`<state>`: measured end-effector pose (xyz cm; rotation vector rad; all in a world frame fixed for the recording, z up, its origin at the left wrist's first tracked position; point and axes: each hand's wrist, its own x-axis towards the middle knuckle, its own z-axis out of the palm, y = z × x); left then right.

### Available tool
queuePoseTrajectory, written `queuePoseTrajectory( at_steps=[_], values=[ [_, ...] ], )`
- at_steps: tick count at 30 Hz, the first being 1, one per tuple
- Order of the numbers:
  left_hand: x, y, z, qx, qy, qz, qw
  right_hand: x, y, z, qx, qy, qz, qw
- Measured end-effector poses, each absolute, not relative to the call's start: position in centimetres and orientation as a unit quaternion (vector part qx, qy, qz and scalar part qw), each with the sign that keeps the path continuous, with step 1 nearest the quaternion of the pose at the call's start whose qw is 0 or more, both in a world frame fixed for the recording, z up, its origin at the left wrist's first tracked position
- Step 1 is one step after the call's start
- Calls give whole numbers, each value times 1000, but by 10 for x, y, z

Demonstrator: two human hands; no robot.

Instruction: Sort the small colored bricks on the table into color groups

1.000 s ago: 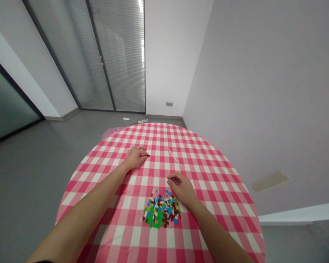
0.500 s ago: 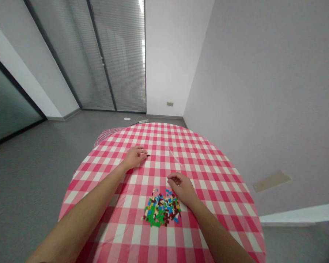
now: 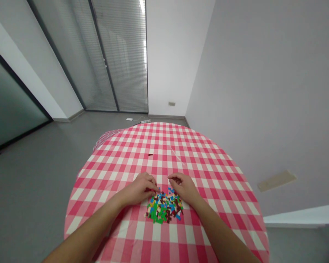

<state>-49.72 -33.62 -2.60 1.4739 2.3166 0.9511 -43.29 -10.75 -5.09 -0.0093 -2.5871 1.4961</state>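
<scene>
A heap of small coloured building bricks (image 3: 161, 212), mostly green, blue, white and dark brown, lies near the front of the table. At its upper left edge is my left hand (image 3: 144, 188), with fingers bent down over the outermost bricks and a gap between thumb and fingers. My right hand (image 3: 182, 186) rests at the heap's upper right, its fingers curled inward. Whatever it may hold is hidden in the curl. Farther back, a few dark brown bricks (image 3: 150, 155) lie together on the cloth, apart from both hands.
A red and white checked cloth (image 3: 208, 160) covers the round table. Behind it on the floor are a power strip (image 3: 146, 121) and a small white object (image 3: 129, 119). A plain wall (image 3: 263, 91) rises at the right, and glass panels with blinds (image 3: 123, 65) stand at the back.
My left hand has moved from the dark brown bricks back toward me to the heap, leaving those bricks on the cloth. My right hand has stayed nearly in place.
</scene>
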Motion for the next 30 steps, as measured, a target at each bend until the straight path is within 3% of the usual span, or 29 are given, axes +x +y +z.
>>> queuePoseTrajectory(
  at_steps=[22,30],
  values=[
    [-497,-334,-26,502,807,287,117,-433,-106,-53,-10,-851,519,74],
    [-500,-336,-27,455,805,360,123,-432,-105,-51,-9,-852,518,75]
  ],
)
